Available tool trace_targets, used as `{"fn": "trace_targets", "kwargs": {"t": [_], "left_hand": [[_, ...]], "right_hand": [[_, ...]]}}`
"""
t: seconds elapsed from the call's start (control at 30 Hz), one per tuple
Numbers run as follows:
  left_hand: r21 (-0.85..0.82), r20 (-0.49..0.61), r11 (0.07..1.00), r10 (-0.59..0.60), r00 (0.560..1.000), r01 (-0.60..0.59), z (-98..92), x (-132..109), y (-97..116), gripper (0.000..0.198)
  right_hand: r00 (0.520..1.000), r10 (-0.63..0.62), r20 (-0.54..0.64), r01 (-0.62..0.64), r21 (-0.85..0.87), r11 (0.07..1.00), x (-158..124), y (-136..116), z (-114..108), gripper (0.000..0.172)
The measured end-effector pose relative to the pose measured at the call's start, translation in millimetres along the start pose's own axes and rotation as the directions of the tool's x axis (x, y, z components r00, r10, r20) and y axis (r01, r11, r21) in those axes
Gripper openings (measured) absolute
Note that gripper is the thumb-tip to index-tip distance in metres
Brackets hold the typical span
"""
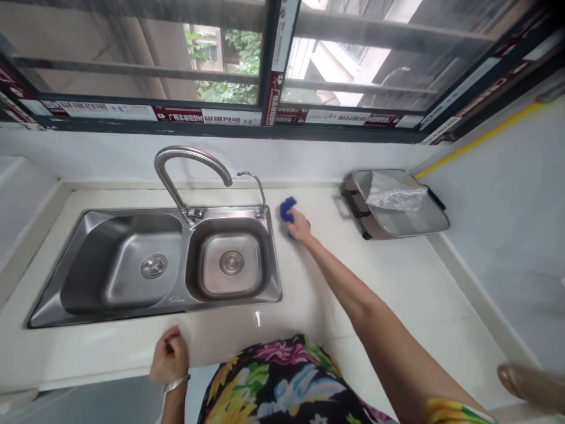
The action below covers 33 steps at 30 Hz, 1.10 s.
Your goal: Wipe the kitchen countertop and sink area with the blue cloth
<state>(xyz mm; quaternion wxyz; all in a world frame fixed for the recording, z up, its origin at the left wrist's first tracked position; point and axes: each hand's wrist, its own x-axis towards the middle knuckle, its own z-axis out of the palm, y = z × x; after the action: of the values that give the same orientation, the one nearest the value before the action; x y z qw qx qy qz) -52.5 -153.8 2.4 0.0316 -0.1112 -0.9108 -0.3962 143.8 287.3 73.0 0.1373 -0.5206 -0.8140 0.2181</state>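
Observation:
My right hand [299,226] presses a crumpled blue cloth [288,207] onto the white countertop [318,282], just right of the small sink basin. Its fingers are closed over the cloth, which sticks out past them at the far side. Near the counter's front edge, below the sink, my left hand [170,356] is loosely curled into a fist with no object showing in it. A bracelet circles that wrist. Between the hands lies the double stainless steel sink [185,259], both basins showing their drain strainers.
Behind the sink rise a curved faucet [192,152] and a slim second spout [256,179]. A brown electric pan [397,227] with a clear plastic bag [395,193] in it stands at the back right. A yellow pipe [481,138] runs along the right wall, and a window spans the back.

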Motion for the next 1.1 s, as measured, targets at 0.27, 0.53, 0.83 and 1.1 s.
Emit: {"fn": "trace_targets", "kwargs": {"t": [0.27, 0.53, 0.83, 1.1], "left_hand": [[0.015, 0.050, 0.998, 0.057, 0.997, -0.057, 5.6, 1, -14, 0.025], [0.041, 0.053, 0.999, 0.008, 0.999, -0.010, 1.3, 0, -5, 0.024], [0.103, 0.060, 0.993, 0.058, 0.997, -0.064, 4.9, -1, -16, 0.028], [0.048, 0.153, 0.994, 0.091, 0.984, -0.099, 5.0, -1, -29, 0.026]], "right_hand": [[0.948, -0.190, 0.254, 0.289, -0.444, 0.848, -8, -18, 44, 0.055], [0.816, -0.346, 0.463, 0.542, -0.405, 0.737, -80, -15, 39, 0.033], [0.715, -0.386, 0.583, 0.609, -0.248, 0.753, -197, -7, 34, 0.030], [0.796, -0.241, 0.555, 0.411, -0.203, 0.889, -187, -26, 46, 0.032]]}}
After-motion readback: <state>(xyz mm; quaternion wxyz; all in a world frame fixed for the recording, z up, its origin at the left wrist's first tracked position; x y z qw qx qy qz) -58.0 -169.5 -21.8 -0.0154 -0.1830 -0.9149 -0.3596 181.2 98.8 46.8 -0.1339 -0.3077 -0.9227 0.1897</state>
